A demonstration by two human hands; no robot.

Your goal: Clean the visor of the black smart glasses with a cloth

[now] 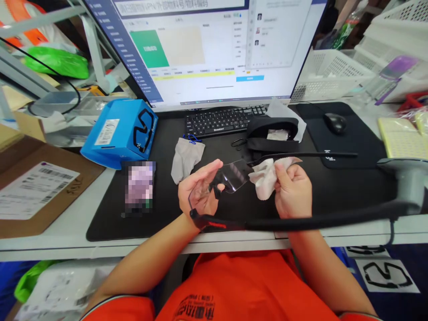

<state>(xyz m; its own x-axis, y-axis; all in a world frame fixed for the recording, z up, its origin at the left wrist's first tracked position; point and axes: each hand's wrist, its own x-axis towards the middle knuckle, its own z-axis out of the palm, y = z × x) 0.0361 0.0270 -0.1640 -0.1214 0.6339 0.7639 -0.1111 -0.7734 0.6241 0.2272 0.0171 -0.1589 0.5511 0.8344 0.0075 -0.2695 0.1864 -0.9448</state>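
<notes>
My left hand (pixel 197 189) is closed around the lens side of a pair of glasses (pixel 236 177) with clear lenses and black temples. One temple stretches right across the front of the desk, and the other points right toward the mouse pad. In my right hand (pixel 294 189), a white cloth (pixel 264 178) is pinched between thumb and fingers, close to the lens. A grey drawstring pouch (pixel 187 158) lies beyond my left hand. Behind the glasses sits an open black case (pixel 256 133) with white wrapping by it.
A blue box (pixel 117 129) and a cardboard box (pixel 40 183) stand left, near a blurred-out item (pixel 139 185). A keyboard (pixel 217 121) lies below the monitor (pixel 207 53). At right are a mouse (pixel 335 122), a grey scanner-like device (pixel 409 183) and white baskets (pixel 334 71).
</notes>
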